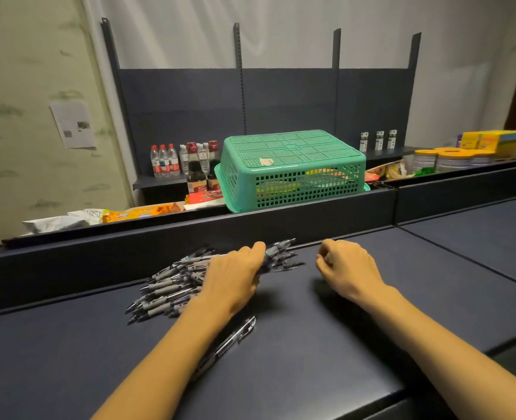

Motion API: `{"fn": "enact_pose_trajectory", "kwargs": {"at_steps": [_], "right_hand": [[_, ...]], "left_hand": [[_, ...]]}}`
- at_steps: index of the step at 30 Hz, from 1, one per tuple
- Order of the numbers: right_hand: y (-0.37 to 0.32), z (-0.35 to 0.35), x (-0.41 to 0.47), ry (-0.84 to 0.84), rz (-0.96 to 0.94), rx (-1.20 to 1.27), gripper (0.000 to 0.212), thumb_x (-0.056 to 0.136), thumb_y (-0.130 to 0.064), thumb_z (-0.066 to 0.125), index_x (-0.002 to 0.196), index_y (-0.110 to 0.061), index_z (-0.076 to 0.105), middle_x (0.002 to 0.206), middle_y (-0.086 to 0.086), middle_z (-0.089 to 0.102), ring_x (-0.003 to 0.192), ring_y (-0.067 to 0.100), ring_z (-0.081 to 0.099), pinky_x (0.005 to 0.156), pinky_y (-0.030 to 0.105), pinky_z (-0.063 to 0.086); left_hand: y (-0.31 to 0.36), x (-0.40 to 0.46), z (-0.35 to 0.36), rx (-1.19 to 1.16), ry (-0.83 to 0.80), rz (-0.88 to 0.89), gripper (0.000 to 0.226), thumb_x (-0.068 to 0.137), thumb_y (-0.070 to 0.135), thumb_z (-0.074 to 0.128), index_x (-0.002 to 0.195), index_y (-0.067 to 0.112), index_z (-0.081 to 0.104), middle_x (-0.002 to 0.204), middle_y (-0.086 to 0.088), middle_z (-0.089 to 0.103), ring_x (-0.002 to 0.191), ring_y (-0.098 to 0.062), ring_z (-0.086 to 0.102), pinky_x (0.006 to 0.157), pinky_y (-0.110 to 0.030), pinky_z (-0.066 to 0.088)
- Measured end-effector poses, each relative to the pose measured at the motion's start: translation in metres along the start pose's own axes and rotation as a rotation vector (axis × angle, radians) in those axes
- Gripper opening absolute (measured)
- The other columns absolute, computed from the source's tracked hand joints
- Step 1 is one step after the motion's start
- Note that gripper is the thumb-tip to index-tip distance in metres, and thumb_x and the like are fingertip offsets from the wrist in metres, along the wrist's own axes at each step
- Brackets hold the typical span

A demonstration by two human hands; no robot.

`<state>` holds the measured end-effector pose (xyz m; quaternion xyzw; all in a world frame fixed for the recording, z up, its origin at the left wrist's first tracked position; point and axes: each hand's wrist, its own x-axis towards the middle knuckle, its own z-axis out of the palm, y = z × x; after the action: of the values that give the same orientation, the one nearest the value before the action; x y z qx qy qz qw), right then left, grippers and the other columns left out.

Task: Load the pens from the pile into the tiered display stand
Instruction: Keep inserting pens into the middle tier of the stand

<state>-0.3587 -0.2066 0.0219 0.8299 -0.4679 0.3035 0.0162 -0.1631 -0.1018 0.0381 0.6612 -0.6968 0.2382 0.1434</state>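
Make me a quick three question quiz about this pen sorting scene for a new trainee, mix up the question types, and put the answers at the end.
1. True or false: the left hand rests on the pile of pens.
2. Multiple choice: the green plastic basket is A) upright and full of pens, B) upside down on the shelf behind the counter, C) held in the right hand.
3. Fill in: one pen lies apart from the pile, partly under the left ____.

Key
1. True; its fingers curl over pens at the pile's far end.
2. B
3. forearm
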Motion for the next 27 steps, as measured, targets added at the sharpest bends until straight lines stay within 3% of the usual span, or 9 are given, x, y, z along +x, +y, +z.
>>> {"fn": "enact_pose_trajectory", "kwargs": {"at_steps": [8,13,27], "right_hand": [[0.04,-0.044,-0.02,0.062,-0.003,-0.097,0.022,0.095,-0.033,0.049,0.098,-0.015,0.06,0.099,0.005,0.064,0.092,0.03,0.059,0.068,0.033,0.041],[0.079,-0.078,-0.03,0.087,-0.029,-0.085,0.021,0.095,-0.032,0.049,0.097,-0.014,0.06,0.094,0.007,0.064,0.087,0.029,0.059,0.07,0.037,0.049],[0.308,-0.206,-0.082,0.024,-0.042,-0.212,0.021,0.096,-0.033,0.048,0.103,-0.016,0.059,0.098,0.006,0.064,0.086,0.025,0.059,0.075,0.04,0.053]], "left_hand": [[0.038,0.015,-0.007,0.033,0.016,-0.004,0.024,0.093,0.031,0.048,0.111,0.017,0.041,0.095,-0.003,0.067,0.083,-0.032,0.063,0.06,-0.033,0.039],[0.085,0.032,-0.016,0.066,0.025,-0.013,0.028,0.094,0.03,0.045,0.118,0.016,0.039,0.097,-0.005,0.067,0.087,-0.034,0.062,0.06,-0.032,0.032],[0.336,0.114,-0.005,0.022,0.044,0.065,0.018,0.09,0.023,0.048,0.107,0.019,0.042,0.091,-0.003,0.065,0.082,-0.035,0.061,0.056,-0.031,0.031]]}}
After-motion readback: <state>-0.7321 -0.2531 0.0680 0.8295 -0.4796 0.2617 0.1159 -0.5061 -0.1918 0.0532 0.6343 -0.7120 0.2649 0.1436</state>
